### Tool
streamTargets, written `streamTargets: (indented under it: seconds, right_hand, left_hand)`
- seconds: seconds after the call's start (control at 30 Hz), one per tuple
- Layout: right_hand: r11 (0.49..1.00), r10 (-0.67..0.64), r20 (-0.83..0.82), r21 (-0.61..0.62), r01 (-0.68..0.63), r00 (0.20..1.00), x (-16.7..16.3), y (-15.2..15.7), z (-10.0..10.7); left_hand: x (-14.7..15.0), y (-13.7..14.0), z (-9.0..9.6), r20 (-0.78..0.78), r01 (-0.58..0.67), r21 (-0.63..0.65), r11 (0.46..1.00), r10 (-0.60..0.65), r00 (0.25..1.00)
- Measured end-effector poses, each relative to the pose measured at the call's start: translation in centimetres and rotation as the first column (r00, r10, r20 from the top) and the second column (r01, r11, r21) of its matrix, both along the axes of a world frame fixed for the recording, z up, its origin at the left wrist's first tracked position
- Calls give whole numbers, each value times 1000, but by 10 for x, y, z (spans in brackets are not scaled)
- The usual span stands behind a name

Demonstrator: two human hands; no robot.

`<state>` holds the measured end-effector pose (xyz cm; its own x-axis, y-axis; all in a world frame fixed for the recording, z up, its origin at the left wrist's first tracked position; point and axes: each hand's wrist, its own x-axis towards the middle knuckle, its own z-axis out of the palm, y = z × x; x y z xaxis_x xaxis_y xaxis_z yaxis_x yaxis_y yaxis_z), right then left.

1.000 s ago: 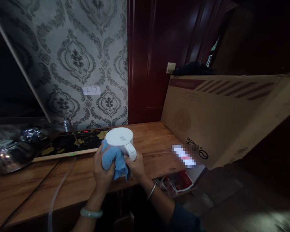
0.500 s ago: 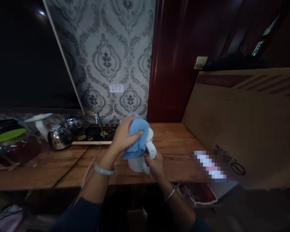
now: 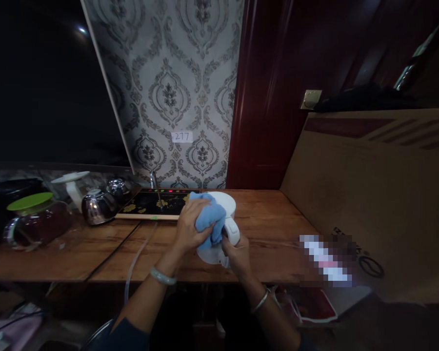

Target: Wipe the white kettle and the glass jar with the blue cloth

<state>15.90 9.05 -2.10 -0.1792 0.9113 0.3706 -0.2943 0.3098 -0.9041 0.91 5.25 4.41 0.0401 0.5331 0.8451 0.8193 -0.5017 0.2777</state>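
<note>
A white electric kettle (image 3: 225, 201) stands on the wooden counter, its handle towards me. My right hand (image 3: 237, 253) is closed round the lower part of that handle. Bunched in my left hand (image 3: 190, 226) is a light blue cloth (image 3: 210, 219), pressed against the kettle's left side near the top. The cloth and the left hand hide much of the kettle's body. Part of its base shows below the cloth.
Behind the left hand lies a black tea stove panel (image 3: 146, 202) with a tap (image 3: 153, 180). Further left are a metal kettle (image 3: 98, 207) and a glass jug with a green lid (image 3: 31, 201). A large cardboard box (image 3: 369, 185) stands at the right on the wooden counter (image 3: 270, 229).
My left hand and the cloth have moved down from over the kettle's top to its left side, so the white lid shows more. My right hand keeps its hold. The view has shifted slightly.
</note>
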Motion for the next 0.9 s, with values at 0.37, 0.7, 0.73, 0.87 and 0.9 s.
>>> streamTargets:
  seconds: [0.37,0.7,0.73,0.87,0.9]
  right_hand:
    - [999,-27,26,-35,28,999,-1,2,-12]
    - [999,-50,34,18,50,998,0,3,-13]
    - [999,-48,32,23,47,998,0,4,-14]
    - [999,-29,25,31,28,999,0,3,-15]
    - [999,-26,24,30,26,999,0,3,-15]
  left_hand:
    - [-28,-23,-36,830,-160,-210,965,262,492]
    - [-27,50,73,281,226,-528,819,-83,956]
    - [-27,55,70,251,204,-560,803,-71,965]
    - [-30,53,47,248,65,-503,862,72,966]
    - [-32,50,41,271,35,-459,888,102,957]
